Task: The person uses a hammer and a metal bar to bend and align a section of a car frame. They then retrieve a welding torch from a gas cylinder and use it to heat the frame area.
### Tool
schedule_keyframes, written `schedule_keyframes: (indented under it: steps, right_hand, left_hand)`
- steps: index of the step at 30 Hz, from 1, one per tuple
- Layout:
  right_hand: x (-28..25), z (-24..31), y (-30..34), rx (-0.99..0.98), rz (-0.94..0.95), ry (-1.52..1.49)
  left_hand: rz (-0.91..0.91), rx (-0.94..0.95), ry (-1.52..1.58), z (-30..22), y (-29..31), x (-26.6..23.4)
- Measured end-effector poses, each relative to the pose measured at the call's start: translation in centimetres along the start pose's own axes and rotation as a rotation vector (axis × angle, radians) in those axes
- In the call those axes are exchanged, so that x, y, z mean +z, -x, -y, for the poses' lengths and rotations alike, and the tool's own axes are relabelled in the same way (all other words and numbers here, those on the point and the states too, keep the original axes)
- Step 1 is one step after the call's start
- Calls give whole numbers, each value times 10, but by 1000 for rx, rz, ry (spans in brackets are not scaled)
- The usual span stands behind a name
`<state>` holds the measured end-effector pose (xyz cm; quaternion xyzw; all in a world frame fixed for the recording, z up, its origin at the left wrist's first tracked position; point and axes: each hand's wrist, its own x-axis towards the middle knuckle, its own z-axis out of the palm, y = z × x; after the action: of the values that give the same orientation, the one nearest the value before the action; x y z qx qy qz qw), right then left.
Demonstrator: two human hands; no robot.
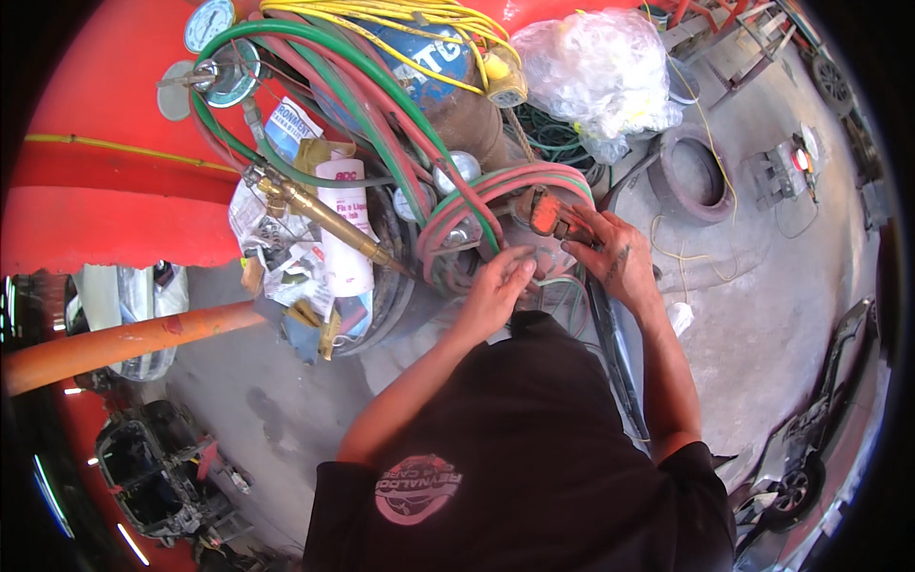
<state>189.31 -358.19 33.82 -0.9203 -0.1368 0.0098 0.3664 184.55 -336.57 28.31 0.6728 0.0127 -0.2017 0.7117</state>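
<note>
My right hand (618, 255) is closed around a rusty brown metal tool with an orange-red part (547, 215); its exact kind is unclear. Lower and to the left, my left hand (500, 291) has its thumb and fingers drawn together beside the coiled red and green hoses (515, 179). Whatever it pinches, if anything, is hidden. Both hands are just in front of my body, above a rounded reddish surface partly covered by the hoses. Pressure gauges (457, 173) sit among the hoses, left of the tool.
A brass torch (329, 217) and a white bottle (345, 229) lie amid papers at left. Behind stand a blue cylinder (381, 67), a yellow cord (400, 11) and clear plastic bags (600, 71). A tire (688, 173) is on the floor at right; an orange pole (133, 345) crosses at left.
</note>
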Motion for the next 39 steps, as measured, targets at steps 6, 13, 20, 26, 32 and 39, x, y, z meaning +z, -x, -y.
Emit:
schedule_keyframes:
  steps: [6, 13, 20, 26, 32, 39]
  right_hand:
    - [19, -17, 5, 42, -36, -172]
    - [-21, 9, -10, 290, 80, -260]
    - [-25, -20, -15, 22, 64, -61]
    - [-17, -24, -15, 38, 43, -30]
    - [-27, -43, -41, -108, -14, 194]
    - [-35, -53, -58, -220, 54, 221]
  left_hand:
    - [-54, -30, 268, -4, -42, 18]
    - [-223, 0, 305, -13, -59, 33]
    - [-132, -85, 374, -21, -66, 30]
    - [-115, -103, 380, -19, -66, 29]
    - [-74, -148, 397, -18, -68, 31]
    - [-59, -145, 463, -17, -72, 32]
